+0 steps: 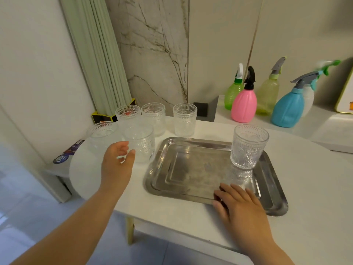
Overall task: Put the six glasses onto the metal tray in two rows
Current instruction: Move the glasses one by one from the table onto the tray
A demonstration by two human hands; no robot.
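Reaching toward a glass [140,143] left of center, the left hand [116,165] has a spread grip; the right hand [239,206] lies flat on the tray [191,169] edge, fingers spread, most of the tray bare.

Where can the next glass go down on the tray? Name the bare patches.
The metal tray is bare left of the lone glass, out to its left rim. The right hand covers the near right edge. The five glasses crowd the table beyond the left hand.
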